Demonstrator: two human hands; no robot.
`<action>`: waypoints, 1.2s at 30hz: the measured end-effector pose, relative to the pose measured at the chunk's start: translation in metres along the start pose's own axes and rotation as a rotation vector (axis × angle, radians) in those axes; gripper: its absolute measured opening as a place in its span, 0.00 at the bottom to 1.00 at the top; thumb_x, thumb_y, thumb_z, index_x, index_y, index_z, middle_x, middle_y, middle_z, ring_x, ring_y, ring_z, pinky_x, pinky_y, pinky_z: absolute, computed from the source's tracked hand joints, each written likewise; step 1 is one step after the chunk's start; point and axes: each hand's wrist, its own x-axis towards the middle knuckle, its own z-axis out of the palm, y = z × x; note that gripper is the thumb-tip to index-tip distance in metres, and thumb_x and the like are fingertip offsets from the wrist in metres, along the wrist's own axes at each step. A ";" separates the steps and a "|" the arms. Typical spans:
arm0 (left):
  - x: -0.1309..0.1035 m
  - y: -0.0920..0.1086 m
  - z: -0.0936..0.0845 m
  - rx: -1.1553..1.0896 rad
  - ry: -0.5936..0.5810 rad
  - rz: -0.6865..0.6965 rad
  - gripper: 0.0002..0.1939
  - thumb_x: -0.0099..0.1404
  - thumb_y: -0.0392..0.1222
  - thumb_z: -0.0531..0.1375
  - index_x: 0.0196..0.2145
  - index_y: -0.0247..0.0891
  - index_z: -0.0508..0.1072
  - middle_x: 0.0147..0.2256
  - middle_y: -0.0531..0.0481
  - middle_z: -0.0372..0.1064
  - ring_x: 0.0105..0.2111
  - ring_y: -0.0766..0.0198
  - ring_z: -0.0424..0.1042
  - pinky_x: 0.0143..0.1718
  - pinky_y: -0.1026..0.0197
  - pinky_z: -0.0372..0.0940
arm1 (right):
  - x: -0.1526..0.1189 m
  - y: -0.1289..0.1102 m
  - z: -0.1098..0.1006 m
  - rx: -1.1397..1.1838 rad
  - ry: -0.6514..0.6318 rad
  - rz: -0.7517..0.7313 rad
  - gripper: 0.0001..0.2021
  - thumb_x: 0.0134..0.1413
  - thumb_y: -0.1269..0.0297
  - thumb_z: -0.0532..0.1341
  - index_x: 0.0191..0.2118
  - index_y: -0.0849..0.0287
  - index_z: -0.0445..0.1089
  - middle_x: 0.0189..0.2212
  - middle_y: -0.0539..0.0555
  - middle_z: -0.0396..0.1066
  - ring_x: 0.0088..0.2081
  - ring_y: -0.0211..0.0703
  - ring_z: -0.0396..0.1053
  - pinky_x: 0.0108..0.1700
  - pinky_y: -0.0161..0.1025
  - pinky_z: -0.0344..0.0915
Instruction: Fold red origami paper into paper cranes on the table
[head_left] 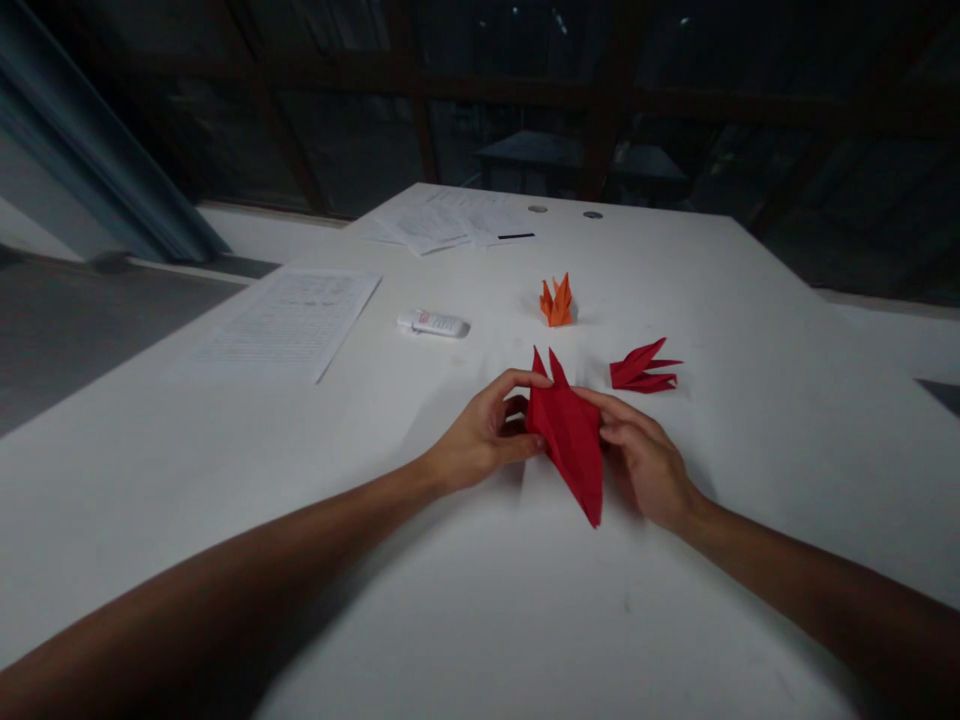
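A red folded paper piece (574,440) is held between both hands above the white table. Two narrow points stick up at its far end, and a wide flap tapers down toward me. My left hand (499,425) pinches its left edge, with thumb and index finger on the paper. On the other side my right hand (645,455) grips the right edge; some of its fingers are hidden behind the sheet. Beyond the right hand lies a smaller red origami piece (643,370) with pointed tips. An orange origami piece (556,302) stands upright farther back.
Left of the orange piece lies a white glue bottle (433,323). A printed sheet (281,325) rests near the left edge of the table (420,620). More papers (450,220), a dark strip (516,236) and two small round objects are at the far end, before dark windows.
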 end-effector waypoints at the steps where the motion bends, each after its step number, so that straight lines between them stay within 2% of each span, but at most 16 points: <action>1: 0.000 -0.001 0.001 0.004 0.010 -0.012 0.28 0.59 0.36 0.70 0.53 0.44 0.64 0.44 0.47 0.69 0.41 0.61 0.70 0.41 0.59 0.68 | 0.000 0.000 0.000 -0.024 -0.014 -0.012 0.25 0.54 0.71 0.57 0.57 0.52 0.72 0.52 0.53 0.76 0.53 0.51 0.71 0.55 0.48 0.66; 3: 0.000 -0.001 0.003 0.038 0.044 -0.029 0.27 0.59 0.37 0.70 0.52 0.44 0.63 0.42 0.48 0.69 0.39 0.62 0.70 0.40 0.59 0.68 | 0.000 0.000 0.000 -0.066 -0.044 -0.036 0.27 0.52 0.73 0.58 0.58 0.49 0.70 0.52 0.52 0.76 0.52 0.49 0.72 0.52 0.46 0.67; 6: 0.000 -0.002 0.005 0.154 0.097 0.007 0.23 0.62 0.41 0.68 0.50 0.42 0.64 0.43 0.47 0.67 0.39 0.63 0.70 0.41 0.59 0.68 | 0.000 -0.001 0.000 -0.118 -0.075 -0.069 0.22 0.58 0.69 0.60 0.57 0.47 0.70 0.48 0.52 0.76 0.45 0.48 0.74 0.45 0.45 0.70; 9: -0.001 0.000 0.005 0.321 0.137 0.129 0.16 0.65 0.44 0.65 0.49 0.42 0.68 0.50 0.44 0.63 0.46 0.59 0.68 0.45 0.58 0.68 | 0.000 0.000 0.001 -0.153 -0.066 -0.086 0.17 0.62 0.59 0.63 0.56 0.45 0.70 0.45 0.53 0.75 0.37 0.46 0.73 0.39 0.44 0.71; 13: -0.002 0.003 0.005 0.459 0.170 0.215 0.09 0.70 0.47 0.60 0.45 0.41 0.72 0.51 0.42 0.59 0.54 0.56 0.63 0.49 0.57 0.68 | -0.001 0.002 0.000 -0.161 -0.041 -0.095 0.18 0.63 0.51 0.62 0.57 0.44 0.67 0.40 0.53 0.74 0.32 0.44 0.72 0.34 0.43 0.69; 16: -0.001 0.004 0.004 0.460 0.208 0.196 0.09 0.71 0.47 0.59 0.38 0.39 0.73 0.51 0.42 0.60 0.57 0.55 0.62 0.50 0.57 0.68 | -0.002 0.001 0.000 -0.213 -0.069 -0.081 0.19 0.63 0.51 0.61 0.57 0.47 0.66 0.34 0.52 0.74 0.31 0.44 0.71 0.31 0.41 0.66; 19: 0.001 0.003 0.004 0.469 0.220 0.178 0.12 0.71 0.46 0.59 0.33 0.37 0.73 0.51 0.42 0.62 0.59 0.54 0.61 0.52 0.57 0.68 | -0.002 0.001 -0.001 -0.249 -0.105 -0.060 0.16 0.62 0.54 0.63 0.52 0.51 0.67 0.30 0.50 0.72 0.29 0.42 0.69 0.30 0.39 0.64; 22: 0.002 0.002 0.004 0.468 0.216 0.165 0.13 0.71 0.47 0.59 0.33 0.37 0.74 0.53 0.41 0.62 0.59 0.54 0.62 0.49 0.59 0.70 | -0.001 0.002 -0.003 -0.219 -0.093 -0.061 0.13 0.65 0.51 0.59 0.47 0.53 0.68 0.28 0.49 0.71 0.27 0.41 0.68 0.30 0.40 0.63; 25: 0.000 0.003 0.006 0.451 0.218 0.147 0.13 0.71 0.49 0.59 0.35 0.37 0.75 0.56 0.40 0.60 0.59 0.52 0.64 0.43 0.61 0.73 | -0.001 0.003 -0.005 -0.207 -0.074 -0.075 0.14 0.66 0.49 0.57 0.46 0.53 0.68 0.28 0.49 0.70 0.27 0.41 0.67 0.30 0.40 0.63; 28: -0.002 0.005 0.008 0.439 0.230 0.144 0.13 0.70 0.49 0.59 0.37 0.37 0.76 0.58 0.40 0.60 0.58 0.52 0.66 0.42 0.61 0.74 | -0.001 0.000 -0.003 -0.207 -0.088 -0.045 0.14 0.61 0.53 0.64 0.48 0.52 0.67 0.30 0.48 0.70 0.27 0.41 0.66 0.31 0.40 0.62; 30: -0.002 0.006 0.009 0.451 0.239 0.152 0.13 0.71 0.48 0.59 0.37 0.37 0.77 0.59 0.40 0.60 0.56 0.52 0.68 0.41 0.61 0.74 | 0.000 -0.002 -0.001 -0.194 -0.096 -0.014 0.18 0.54 0.58 0.69 0.49 0.51 0.66 0.32 0.49 0.71 0.29 0.41 0.67 0.31 0.39 0.63; 32: -0.003 0.007 0.009 0.509 0.260 0.177 0.12 0.71 0.46 0.58 0.38 0.37 0.77 0.59 0.40 0.62 0.55 0.52 0.69 0.44 0.58 0.73 | 0.001 -0.004 0.001 -0.176 -0.100 -0.007 0.21 0.52 0.61 0.71 0.50 0.51 0.66 0.34 0.49 0.72 0.31 0.42 0.68 0.34 0.40 0.64; 36: -0.005 0.004 0.008 0.702 0.322 0.305 0.06 0.68 0.39 0.61 0.40 0.39 0.78 0.60 0.41 0.64 0.57 0.52 0.67 0.58 0.49 0.64 | 0.003 -0.006 0.002 -0.137 -0.081 -0.024 0.17 0.58 0.58 0.66 0.52 0.49 0.68 0.46 0.52 0.73 0.43 0.45 0.72 0.46 0.44 0.68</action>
